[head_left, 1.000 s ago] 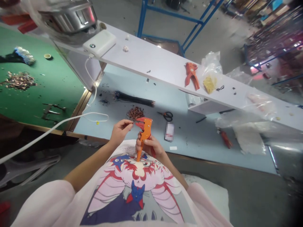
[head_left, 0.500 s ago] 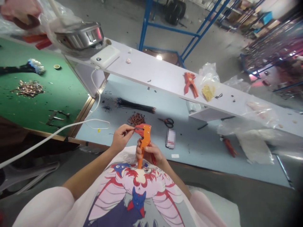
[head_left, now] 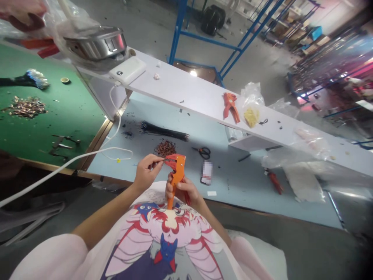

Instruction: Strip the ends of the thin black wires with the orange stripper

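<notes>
No legible text anywhere. Label on small pack [head_left: 206, 172] is pixelated, unreadable. White power bank [head_left: 127, 70] on shelf [head_left: 186, 91] has tiny dark logo, too small to read. Orange wire stripper [head_left: 177, 175]: no readable marks. White slip [head_left: 211, 193] on surface [head_left: 247, 202]: nothing legible either.

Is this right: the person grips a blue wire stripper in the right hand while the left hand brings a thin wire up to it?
No: the head view shows an orange wire stripper, not blue. The right hand grips it while the left hand brings a thin wire up to it.
</notes>
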A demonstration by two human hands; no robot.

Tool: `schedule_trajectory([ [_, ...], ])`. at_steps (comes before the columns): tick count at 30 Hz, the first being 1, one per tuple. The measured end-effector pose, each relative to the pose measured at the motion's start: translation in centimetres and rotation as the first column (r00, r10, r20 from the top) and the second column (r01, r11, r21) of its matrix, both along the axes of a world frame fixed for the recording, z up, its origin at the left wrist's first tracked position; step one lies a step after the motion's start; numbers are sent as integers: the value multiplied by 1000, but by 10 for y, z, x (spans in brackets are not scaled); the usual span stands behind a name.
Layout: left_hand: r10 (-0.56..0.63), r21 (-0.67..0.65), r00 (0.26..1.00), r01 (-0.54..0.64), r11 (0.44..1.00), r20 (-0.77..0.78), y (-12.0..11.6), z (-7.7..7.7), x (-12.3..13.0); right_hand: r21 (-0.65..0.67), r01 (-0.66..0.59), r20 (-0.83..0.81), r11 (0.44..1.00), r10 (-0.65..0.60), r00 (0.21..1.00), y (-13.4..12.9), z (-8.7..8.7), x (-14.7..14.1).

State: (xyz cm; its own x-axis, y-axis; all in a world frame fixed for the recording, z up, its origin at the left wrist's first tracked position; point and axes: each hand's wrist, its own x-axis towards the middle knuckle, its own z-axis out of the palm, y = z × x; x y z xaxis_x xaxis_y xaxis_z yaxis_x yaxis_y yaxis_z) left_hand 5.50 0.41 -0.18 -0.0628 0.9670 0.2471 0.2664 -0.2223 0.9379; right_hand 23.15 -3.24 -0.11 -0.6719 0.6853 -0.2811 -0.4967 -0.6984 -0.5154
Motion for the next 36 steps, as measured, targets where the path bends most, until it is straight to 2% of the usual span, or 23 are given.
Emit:
schedule_trajectory([
  [4, 71, 42, 997, -71, 997, -7, -4, 9, -3, 1, 15, 47, 1000, -15, 999, -1, 3, 1],
  [11, 72, 288, 983, -20, 957, -171, -10, 20, -7, 82, 58, 97, 995, -66, 993, -2, 12, 2],
  [16, 100, 362, 972, -17, 932, -214, -10, 23, -9, 149, 96, 176, 984, -122, 977, -1, 15, 3],
  [20, 74, 351, 974, 6, 936, -214, -12, 23, -7, 153, 106, 176, 983, -133, 975, -3, 17, 3],
  [28, -92, 190, 988, 115, 975, -127, -18, 23, 7, 125, 50, 103, 991, -63, 993, -6, 18, 2],
  [32, -212, 149, 975, 219, 964, -66, -16, 22, 9, 114, 23, 57, 993, -30, 998, -6, 16, 3],
  [36, -266, 126, 958, 279, 952, -109, -16, 20, 7, 78, 21, 48, 997, -25, 999, -7, 16, 3],
])
